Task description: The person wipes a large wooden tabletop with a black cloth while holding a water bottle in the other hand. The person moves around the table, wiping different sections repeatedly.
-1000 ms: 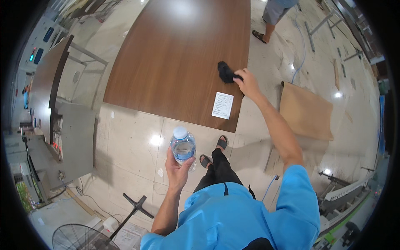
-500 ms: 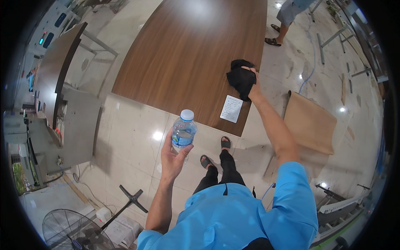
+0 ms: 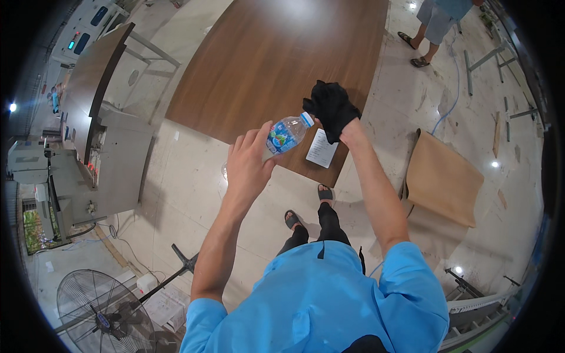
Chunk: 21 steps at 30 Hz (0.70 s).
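My left hand (image 3: 248,163) grips a clear plastic water bottle (image 3: 286,132) with a blue cap, tilted so the cap points right toward my other hand. My right hand (image 3: 341,126) holds a crumpled black cloth (image 3: 331,107) that covers most of the fingers, just right of the bottle cap. Both hands are raised over the near edge of a large brown wooden table (image 3: 276,65). A white sheet of paper (image 3: 322,148) lies on the table's near corner below the cloth.
A tan cardboard sheet (image 3: 442,179) leans on the tiled floor at the right. Another person's legs (image 3: 429,29) stand beyond the table. A grey counter (image 3: 112,159) is at the left, a floor fan (image 3: 103,312) at the lower left.
My right hand lifted the black cloth off the table and brought it toward me. My left hand raised the bottle and tilted its cap toward the cloth.
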### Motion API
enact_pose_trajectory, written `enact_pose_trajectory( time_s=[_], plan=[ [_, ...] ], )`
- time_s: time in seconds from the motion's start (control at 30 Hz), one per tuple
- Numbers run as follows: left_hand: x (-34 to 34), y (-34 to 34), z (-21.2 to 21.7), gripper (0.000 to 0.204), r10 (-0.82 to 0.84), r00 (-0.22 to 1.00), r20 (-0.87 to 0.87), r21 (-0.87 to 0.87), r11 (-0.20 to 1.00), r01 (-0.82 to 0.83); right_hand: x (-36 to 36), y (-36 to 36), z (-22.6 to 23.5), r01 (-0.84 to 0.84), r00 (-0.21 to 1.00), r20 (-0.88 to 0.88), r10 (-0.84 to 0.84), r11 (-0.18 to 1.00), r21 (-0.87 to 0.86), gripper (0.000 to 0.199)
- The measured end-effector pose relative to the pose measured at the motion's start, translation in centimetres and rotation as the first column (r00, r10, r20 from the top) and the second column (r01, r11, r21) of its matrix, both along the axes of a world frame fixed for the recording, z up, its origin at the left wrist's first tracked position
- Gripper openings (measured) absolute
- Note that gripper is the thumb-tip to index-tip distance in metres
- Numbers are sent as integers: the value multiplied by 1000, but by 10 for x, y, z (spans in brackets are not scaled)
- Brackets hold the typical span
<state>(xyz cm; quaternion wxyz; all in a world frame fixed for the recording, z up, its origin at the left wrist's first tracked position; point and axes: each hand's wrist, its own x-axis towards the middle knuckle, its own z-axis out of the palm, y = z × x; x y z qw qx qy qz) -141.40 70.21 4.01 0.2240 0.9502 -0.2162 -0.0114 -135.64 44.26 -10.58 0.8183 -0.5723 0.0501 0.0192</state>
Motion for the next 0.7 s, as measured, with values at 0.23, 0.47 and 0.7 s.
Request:
enact_pose_trajectory(
  time_s=[0.23, 0.47, 0.7],
  plan=[
    [11, -31, -7, 68, -16, 999, 28, 152, 988, 11, 0, -26, -22, 57, 996, 49, -68, 978, 199, 24],
    [16, -47, -9, 64, -8, 1000, 14, 126, 992, 6, -4, -44, -4, 115, 981, -192, -21, 863, 492, 27],
    [22, -56, -13, 62, 17, 1000, 7, 112, 994, -18, 9, -57, -8, 131, 979, -196, -53, 903, 409, 30]
  ],
)
